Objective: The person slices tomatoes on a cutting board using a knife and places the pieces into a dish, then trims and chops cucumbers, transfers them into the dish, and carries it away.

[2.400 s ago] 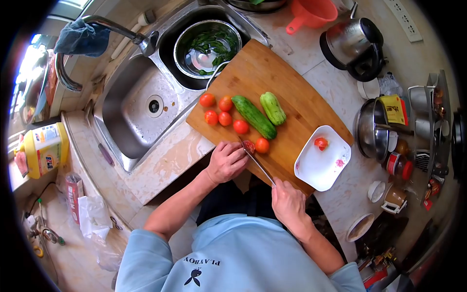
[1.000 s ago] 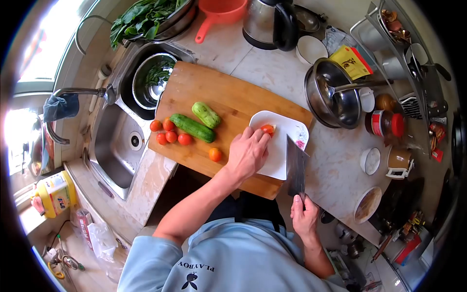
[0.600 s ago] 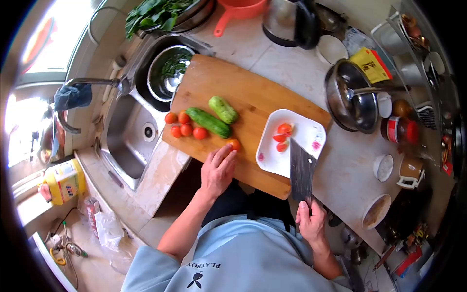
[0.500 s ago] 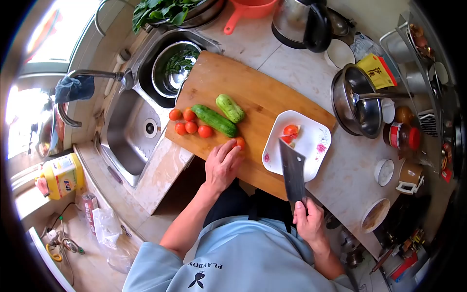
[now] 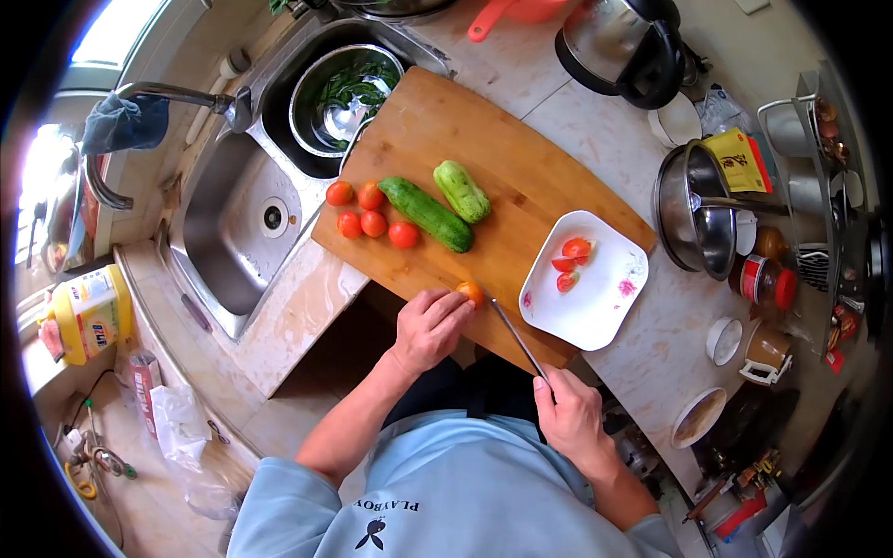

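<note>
On the wooden cutting board (image 5: pixel 521 158), my left hand (image 5: pixel 429 327) has its fingertips closed on a small orange-red tomato (image 5: pixel 472 294) near the front edge. My right hand (image 5: pixel 570 410) grips the handle of a cleaver (image 5: pixel 517 337), its blade seen edge-on with the tip beside that tomato. Several whole tomatoes (image 5: pixel 373 223) lie at the board's left side. A dark green cucumber (image 5: pixel 425 215) and a shorter pale green one (image 5: pixel 461 192) rest by them. To the right, a white square dish (image 5: pixel 595 312) with pink flowers holds cut tomato pieces (image 5: pixel 571 260).
A metal sink (image 5: pixel 219 219) lies left of the board, with a steel bowl of greens (image 5: pixel 346 98) in its far basin. An electric kettle (image 5: pixel 619 46), nested steel bowls (image 5: pixel 693 212) and a red-lidded jar (image 5: pixel 767 282) stand along the back and right. The board overhangs the counter's front.
My right hand has brought the cleaver left from over the dish to the tomato, turning the blade edge-on. My left hand still holds the tomato. The view has shifted slightly.
</note>
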The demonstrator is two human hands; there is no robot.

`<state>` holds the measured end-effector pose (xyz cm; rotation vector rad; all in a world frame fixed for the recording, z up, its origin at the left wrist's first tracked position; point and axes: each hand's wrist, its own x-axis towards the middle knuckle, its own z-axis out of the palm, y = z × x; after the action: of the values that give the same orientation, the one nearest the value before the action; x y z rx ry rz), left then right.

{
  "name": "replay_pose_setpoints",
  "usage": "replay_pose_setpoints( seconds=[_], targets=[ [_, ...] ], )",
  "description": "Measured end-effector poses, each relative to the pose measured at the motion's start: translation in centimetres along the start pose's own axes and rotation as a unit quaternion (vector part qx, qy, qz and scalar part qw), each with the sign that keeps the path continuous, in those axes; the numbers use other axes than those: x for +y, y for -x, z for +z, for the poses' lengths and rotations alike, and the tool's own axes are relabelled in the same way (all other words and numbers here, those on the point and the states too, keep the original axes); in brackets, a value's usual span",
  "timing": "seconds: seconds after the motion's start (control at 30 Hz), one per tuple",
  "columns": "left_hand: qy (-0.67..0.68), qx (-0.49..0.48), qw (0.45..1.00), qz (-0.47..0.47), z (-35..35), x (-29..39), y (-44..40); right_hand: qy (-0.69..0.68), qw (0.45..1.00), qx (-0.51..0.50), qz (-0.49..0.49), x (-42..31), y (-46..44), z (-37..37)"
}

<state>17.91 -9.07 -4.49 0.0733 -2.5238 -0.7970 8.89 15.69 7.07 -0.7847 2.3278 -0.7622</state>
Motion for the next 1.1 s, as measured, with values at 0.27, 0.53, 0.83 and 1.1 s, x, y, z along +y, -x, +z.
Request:
replay_pose_setpoints(
  seconds=[0.27, 0.53, 0.83, 1.1],
  targets=[
    [0.032, 0.007, 0.999, 0.004, 0.1, -0.9, -0.8, 0.137, 0.987, -0.084, 0.02, -2.7, -0.3, -1.5],
    [0.048, 0.053, 0.997, 0.008, 1.3, -1.3, 0.3, 0.15, 0.983, -0.109, 0.001, -1.0, -3.9, 2.1],
    [0.057, 0.005, 0.998, 0.04, 0.0, -2.3, 1.0, 0.11, 0.991, -0.08, -0.02, 0.9, -4.2, 2.3],
    [0.044, -0.017, 0.997, 0.054, -0.4, -2.8, 0.9, 0.175, 0.979, -0.103, -0.013, 0.8, -2.7, 1.1]
  ],
)
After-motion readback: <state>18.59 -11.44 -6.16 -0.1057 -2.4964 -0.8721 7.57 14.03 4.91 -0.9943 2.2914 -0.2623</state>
